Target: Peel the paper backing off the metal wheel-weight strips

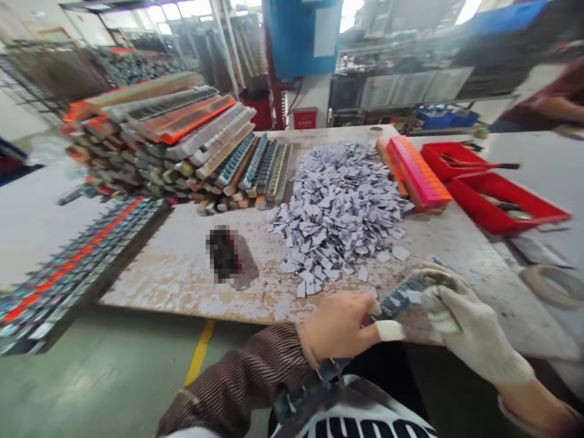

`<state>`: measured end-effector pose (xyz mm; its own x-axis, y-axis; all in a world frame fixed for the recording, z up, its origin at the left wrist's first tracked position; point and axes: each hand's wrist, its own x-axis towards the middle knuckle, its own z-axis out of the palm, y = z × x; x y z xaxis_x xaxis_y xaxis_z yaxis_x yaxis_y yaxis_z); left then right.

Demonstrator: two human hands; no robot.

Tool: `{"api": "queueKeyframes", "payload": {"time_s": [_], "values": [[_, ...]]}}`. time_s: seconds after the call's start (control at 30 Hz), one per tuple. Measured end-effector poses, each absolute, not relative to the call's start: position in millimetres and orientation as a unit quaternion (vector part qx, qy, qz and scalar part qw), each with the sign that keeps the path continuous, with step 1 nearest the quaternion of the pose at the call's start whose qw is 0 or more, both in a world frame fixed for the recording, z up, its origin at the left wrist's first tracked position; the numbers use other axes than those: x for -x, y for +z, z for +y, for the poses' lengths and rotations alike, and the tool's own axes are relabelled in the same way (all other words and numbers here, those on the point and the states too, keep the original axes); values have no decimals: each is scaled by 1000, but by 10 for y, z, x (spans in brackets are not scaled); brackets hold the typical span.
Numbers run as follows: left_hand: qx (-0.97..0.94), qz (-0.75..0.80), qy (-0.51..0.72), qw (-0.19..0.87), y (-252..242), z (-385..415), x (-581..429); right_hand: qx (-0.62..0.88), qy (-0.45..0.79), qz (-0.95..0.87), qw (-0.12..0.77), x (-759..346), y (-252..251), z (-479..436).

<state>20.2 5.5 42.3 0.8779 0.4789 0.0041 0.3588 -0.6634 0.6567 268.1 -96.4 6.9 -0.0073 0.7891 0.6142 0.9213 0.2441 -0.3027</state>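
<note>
My left hand, bare with white tape round the thumb, is closed round a long grey-blue bar. The bar slants from my lap up to the right, with a row of small raised parts along it. A small flat white piece sits at the bar's upper part, touching the fingertips of my right hand. That hand wears a white glove, and its fingers are curled in a pinch by the bar's far end. Just beyond both hands lies a big heap of similar white pieces.
Stacked bars fill the table's back left; spiky strips lie below. A blurred dark object stands on the worn tabletop. Rightward are pink-orange blocks, red trays and a tape roll. Another person's arm shows far right.
</note>
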Motion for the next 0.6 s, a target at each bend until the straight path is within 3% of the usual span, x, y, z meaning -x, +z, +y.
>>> {"api": "queueKeyframes", "payload": {"time_s": [0.3, 0.6], "values": [[-827, 244, 14, 505, 363, 1, 700, 626, -140, -731, 234, -3020, -45, -859], [-701, 340, 8, 627, 132, -278, 1353, 610, -125, -763, 176, -3110, 6, -675]]}}
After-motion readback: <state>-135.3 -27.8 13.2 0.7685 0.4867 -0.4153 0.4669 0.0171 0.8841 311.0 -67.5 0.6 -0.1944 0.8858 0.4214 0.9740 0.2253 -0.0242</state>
